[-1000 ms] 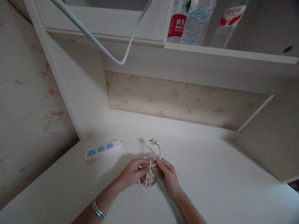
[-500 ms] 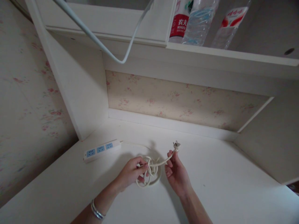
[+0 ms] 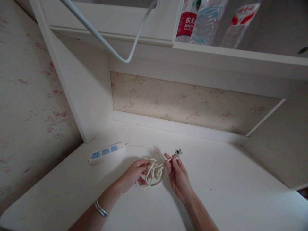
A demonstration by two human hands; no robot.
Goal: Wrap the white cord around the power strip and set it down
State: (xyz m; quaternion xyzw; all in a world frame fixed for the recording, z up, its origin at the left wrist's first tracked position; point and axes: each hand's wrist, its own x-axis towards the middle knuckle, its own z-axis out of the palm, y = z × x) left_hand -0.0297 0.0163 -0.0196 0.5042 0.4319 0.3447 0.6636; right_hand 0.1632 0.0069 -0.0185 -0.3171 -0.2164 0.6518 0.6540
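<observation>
A cream power cord (image 3: pixel 156 173) lies bunched in tangled loops between my hands. My left hand (image 3: pixel 138 171) pinches the left side of the loops, thumb and forefinger closed on the cord. On the other side, my right hand (image 3: pixel 176 175) grips the cord just below its plug (image 3: pixel 178 153), whose metal prongs point up and away from me. To the left, a white power strip (image 3: pixel 106 153) with three blue socket panels rests on the desk. A thin stretch of cord runs from its right end toward the bundle.
The white desk (image 3: pixel 231 192) has a low ledge at the back and side panels left and right. Overhead, a shelf (image 3: pixel 240 53) holds plastic bottles (image 3: pixel 207 22). A pale bent rod or cable (image 3: pixel 125 60) hangs down in front of the cabinet.
My right hand has shifted slightly left, nearer the loops, and the plug has turned so its prongs point more upward. My left hand keeps hold of the cord.
</observation>
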